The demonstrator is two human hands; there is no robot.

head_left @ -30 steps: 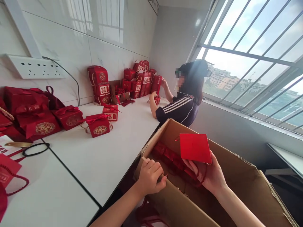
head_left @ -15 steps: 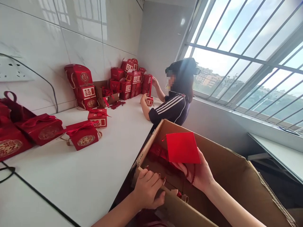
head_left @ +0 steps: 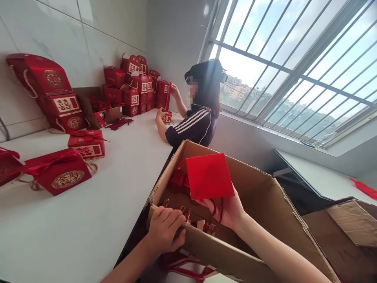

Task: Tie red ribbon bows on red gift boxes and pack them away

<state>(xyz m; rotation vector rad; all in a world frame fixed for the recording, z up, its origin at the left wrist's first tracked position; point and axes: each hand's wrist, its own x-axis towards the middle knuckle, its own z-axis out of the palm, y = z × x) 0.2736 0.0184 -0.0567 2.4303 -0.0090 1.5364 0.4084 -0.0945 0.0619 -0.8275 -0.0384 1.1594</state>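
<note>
A small red gift box point(head_left: 210, 175) rests in my right hand point(head_left: 231, 214), its flat red face toward me. Dark red cord handles hang from it over my fingers. It is held above an open cardboard carton point(head_left: 253, 179). My left hand point(head_left: 167, 228) is closed over the carton's near rim. Inside the carton lie a red box point(head_left: 178, 181) at the far end and several red and gold pieces along the near wall, partly hidden by my hands.
On the white table point(head_left: 126, 177) to the left stand a ribbon-tied red box point(head_left: 60, 173) and stacked red boxes point(head_left: 63, 104) by the wall. A co-worker point(head_left: 196, 122) handles a ribbon and box at the far end. Another carton point(head_left: 338, 232) stands at right.
The view has swung to the right, so the carton and table appear further left. My right hand still holds the red gift box, and my left hand stays on the rim.
</note>
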